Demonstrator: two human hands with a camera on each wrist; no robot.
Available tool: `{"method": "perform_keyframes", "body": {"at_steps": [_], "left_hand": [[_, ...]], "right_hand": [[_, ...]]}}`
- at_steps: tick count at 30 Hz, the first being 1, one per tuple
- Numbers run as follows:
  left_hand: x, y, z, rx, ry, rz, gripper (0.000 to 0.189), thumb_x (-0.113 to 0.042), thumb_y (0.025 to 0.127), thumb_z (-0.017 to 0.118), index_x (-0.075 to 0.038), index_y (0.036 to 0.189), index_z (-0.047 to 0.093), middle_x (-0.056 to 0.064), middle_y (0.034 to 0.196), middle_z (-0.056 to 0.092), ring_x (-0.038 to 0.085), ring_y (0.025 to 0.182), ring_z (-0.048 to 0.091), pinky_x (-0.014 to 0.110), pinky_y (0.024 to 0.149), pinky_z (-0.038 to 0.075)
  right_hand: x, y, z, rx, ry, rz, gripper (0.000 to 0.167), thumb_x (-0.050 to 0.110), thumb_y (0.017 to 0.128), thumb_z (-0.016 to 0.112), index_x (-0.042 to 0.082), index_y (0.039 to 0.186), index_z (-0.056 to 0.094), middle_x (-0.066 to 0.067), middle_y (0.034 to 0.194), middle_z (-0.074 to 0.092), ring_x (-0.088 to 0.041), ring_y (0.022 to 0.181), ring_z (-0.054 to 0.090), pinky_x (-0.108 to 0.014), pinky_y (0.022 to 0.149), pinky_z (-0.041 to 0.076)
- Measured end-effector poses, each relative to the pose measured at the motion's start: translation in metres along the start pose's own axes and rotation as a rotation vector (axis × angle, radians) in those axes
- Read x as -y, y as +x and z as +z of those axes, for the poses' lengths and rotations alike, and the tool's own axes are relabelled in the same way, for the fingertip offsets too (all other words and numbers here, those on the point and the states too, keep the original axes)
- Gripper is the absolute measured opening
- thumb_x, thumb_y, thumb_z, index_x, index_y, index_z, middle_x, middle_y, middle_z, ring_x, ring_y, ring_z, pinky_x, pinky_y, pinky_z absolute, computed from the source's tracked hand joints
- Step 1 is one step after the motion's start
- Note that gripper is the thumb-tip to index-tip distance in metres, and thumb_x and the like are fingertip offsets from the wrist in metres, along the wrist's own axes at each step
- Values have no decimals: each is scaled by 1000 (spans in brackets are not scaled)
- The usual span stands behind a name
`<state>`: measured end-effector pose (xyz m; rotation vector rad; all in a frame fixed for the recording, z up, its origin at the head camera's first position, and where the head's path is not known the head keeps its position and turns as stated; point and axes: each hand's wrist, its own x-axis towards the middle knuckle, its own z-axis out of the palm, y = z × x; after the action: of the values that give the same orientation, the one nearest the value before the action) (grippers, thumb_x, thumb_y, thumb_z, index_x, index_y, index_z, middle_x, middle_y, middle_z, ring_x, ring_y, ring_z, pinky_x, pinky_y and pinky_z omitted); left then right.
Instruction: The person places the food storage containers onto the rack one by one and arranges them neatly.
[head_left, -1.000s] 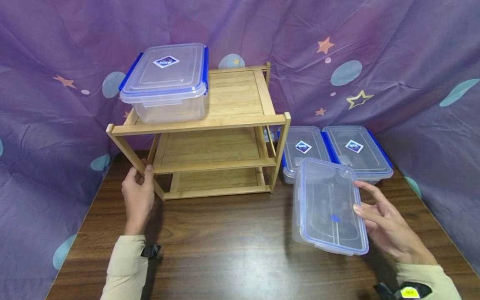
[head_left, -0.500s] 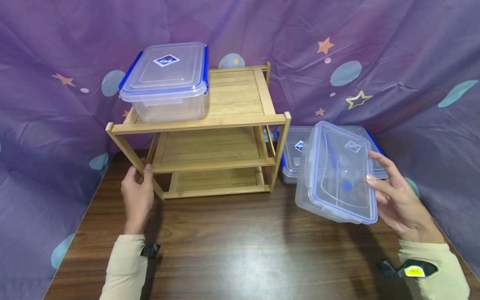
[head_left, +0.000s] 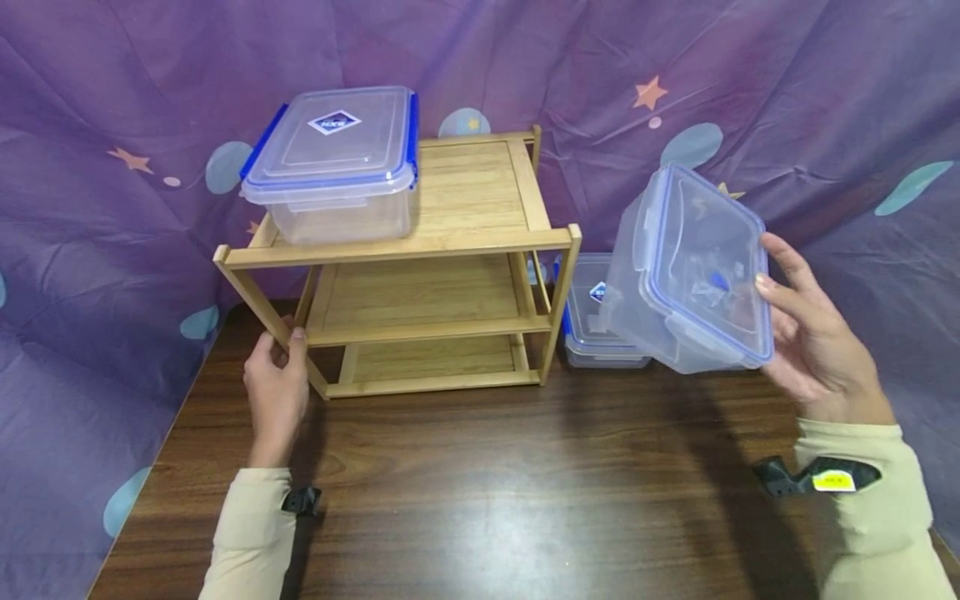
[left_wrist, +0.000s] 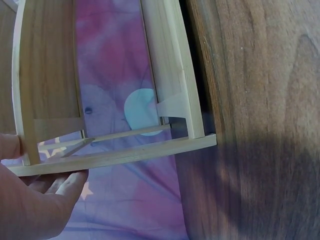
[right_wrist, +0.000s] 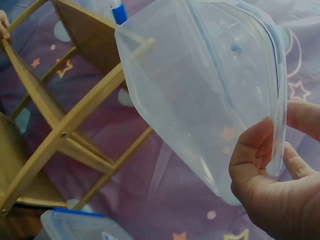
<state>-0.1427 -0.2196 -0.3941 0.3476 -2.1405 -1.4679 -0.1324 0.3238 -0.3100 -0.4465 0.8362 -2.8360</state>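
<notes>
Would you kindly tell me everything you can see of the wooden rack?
The wooden rack is pale and upright, with three flat, framed shelves joined by posts. It stands on the dark brown table. A clear, blue-clipped box sits on the left of its top shelf; the left hand grips its front-left post near the middle shelf.

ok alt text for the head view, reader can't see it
A person's right hand holds a tilted clear plastic box above a dark table while the left hand grips a three-tier wooden rack. A lidded box sits on its top shelf; another box is right of the rack.
</notes>
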Motion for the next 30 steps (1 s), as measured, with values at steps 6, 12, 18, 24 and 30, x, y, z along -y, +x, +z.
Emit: {"method": "perform_keyframes", "body": {"at_steps": [6, 12, 18, 24, 30], "left_hand": [[0, 1, 0, 4, -4, -5, 42, -27, 105, 56, -1, 137, 60, 18, 130, 65, 23, 120, 60, 34, 99, 51], [-1, 0, -1, 1, -2, -2, 41, -26, 105, 56, -1, 137, 61, 17, 130, 65, 23, 120, 60, 34, 98, 50], [-1, -1, -1, 6, 3, 6, 41, -27, 105, 56, -1, 136, 61, 18, 129, 65, 23, 119, 60, 31, 96, 50], [0, 0, -1, 7, 5, 2, 41, -27, 104, 56, -2, 136, 62, 17, 129, 66, 22, 118, 60, 29, 94, 50], [0, 0, -1, 6, 10, -12, 41, -28, 105, 55, -3, 137, 61, 16, 129, 66, 22, 117, 61, 26, 91, 51]], "right_hand": [[10, 17, 13, -2, 36, 25, 50, -9, 105, 29, 14, 147, 44, -22, 125, 61, -39, 101, 67, -48, 78, 60], [16, 35, 26, -17, 34, 44, 48, -7, 106, 32, 14, 146, 46, -22, 124, 62, -39, 100, 68, -47, 78, 60], [21, 59, 39, -34, 12, 54, 46, -9, 104, 38, 13, 143, 47, -21, 124, 61, -38, 99, 67, -46, 77, 60], [20, 85, 59, -30, -19, 81, 48, -13, 101, 42, 11, 141, 49, -20, 124, 60, -38, 97, 68, -46, 74, 61], [15, 112, 81, -51, -97, 99, 53, -16, 98, 49, 12, 143, 47, -18, 128, 58, -36, 94, 69, -43, 72, 61]]}}
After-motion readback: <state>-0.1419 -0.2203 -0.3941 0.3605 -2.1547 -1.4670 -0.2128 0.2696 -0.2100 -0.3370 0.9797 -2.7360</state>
